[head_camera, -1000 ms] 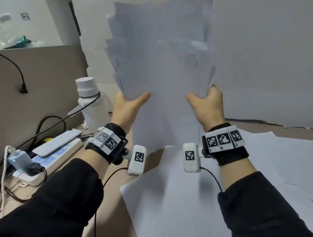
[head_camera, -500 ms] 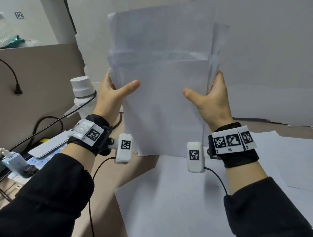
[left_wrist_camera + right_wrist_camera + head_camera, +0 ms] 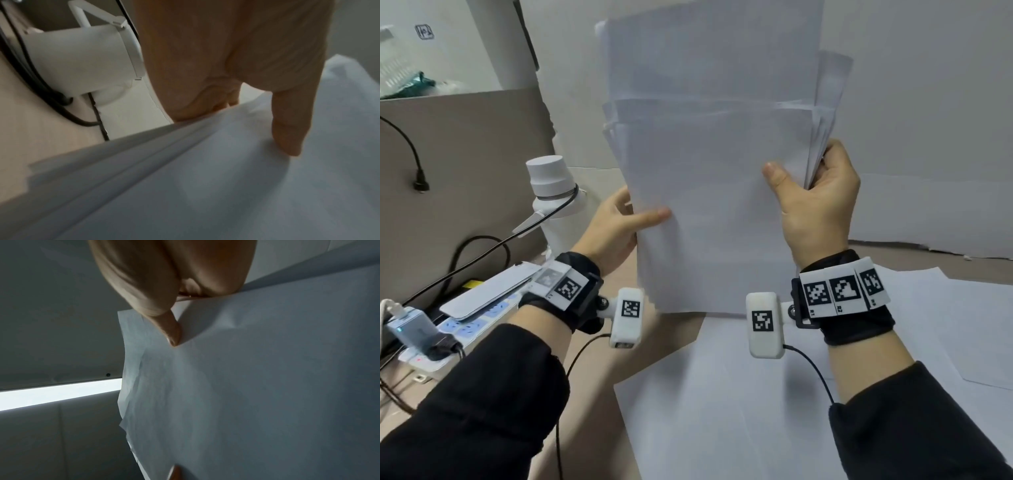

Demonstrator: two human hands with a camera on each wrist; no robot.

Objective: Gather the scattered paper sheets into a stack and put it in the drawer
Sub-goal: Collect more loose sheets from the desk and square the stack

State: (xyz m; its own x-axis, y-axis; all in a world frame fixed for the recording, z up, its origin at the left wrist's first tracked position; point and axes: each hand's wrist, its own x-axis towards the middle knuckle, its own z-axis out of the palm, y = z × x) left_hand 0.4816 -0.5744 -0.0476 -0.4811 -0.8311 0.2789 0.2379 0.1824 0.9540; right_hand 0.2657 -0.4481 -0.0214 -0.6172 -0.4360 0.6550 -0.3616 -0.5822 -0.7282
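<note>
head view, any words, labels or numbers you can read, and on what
"R1", "R2": small print under the square markers on the right wrist band; a third label beside them is too blurred to read.
Sign on the back wall: a symbol, too small to read.
Left wrist band: coded squares only.
Paper stack: no print shows.

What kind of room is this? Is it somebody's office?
Probably, yes: it looks like an office desk. There is a power strip with a charger plugged in, a grey divider behind it, a white bottle, and both hands hold a stack of paper.
</note>
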